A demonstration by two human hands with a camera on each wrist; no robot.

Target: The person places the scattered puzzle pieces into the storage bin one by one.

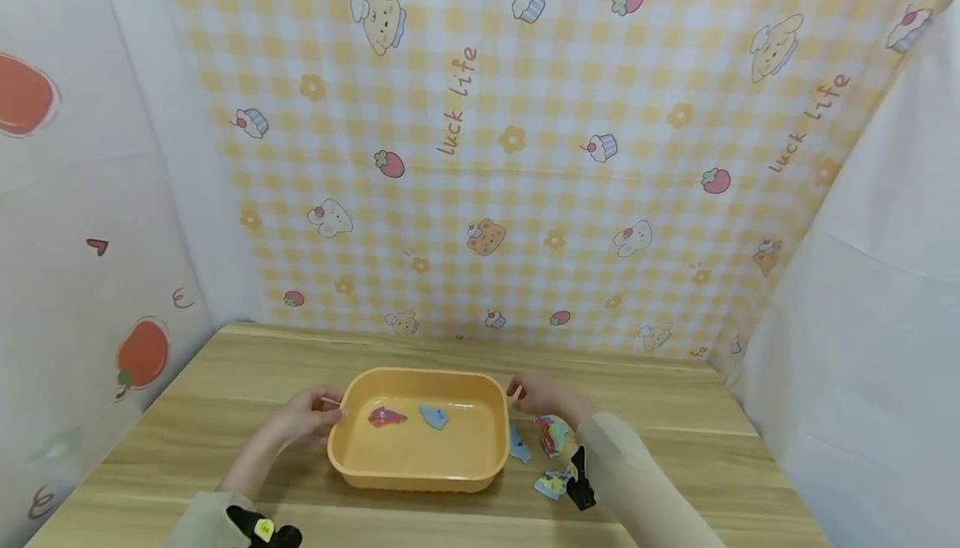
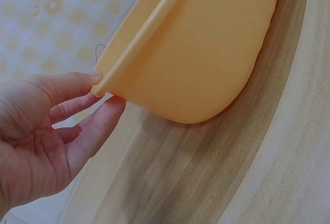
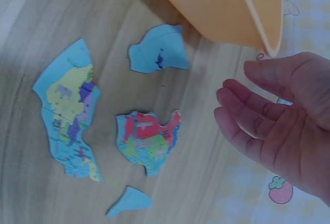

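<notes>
An orange plastic basin (image 1: 412,456) sits on the table, holding a red map puzzle piece (image 1: 387,416) and a light-blue one (image 1: 433,416). My left hand (image 1: 306,416) pinches its left rim, thumb above and fingers beneath, as the left wrist view shows. Off the basin's right end, my right hand (image 3: 289,115) holds nothing; its fingers are loosely bent and the thumb is just short of the rim. Several map pieces lie on the table below that hand: a blue piece (image 3: 159,49), a red-and-green piece (image 3: 147,139), a long yellow-and-purple piece (image 3: 69,108) and a small blue piece (image 3: 129,201).
The wooden tabletop (image 1: 285,348) runs back to a yellow checked cloth (image 1: 480,190). White cloth hangs at the left (image 1: 90,190) and the right (image 1: 862,298). The loose pieces lie close to the basin's right side, by my right forearm.
</notes>
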